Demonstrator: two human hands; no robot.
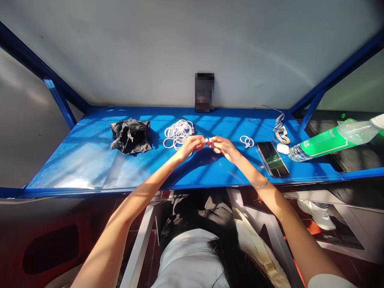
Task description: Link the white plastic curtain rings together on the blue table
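Observation:
Above the middle of the blue table, my left hand (192,145) and my right hand (223,148) are close together, fingers pinched. Between them is a small white plastic piece (208,140), gripped from both sides; its exact kind is too small to make out. A pile of white rings (180,131) lies just beyond my left hand. To the right of my right hand, a few more white rings (247,141) rest apart from the pile.
A crumpled black plastic bag (131,136) sits left on the blue table (90,160). On the right are a phone (273,159), a white earbud case (283,149), eyeglasses (279,120) and a green-labelled bottle (327,143). A dark phone-like object (204,93) leans at the back wall.

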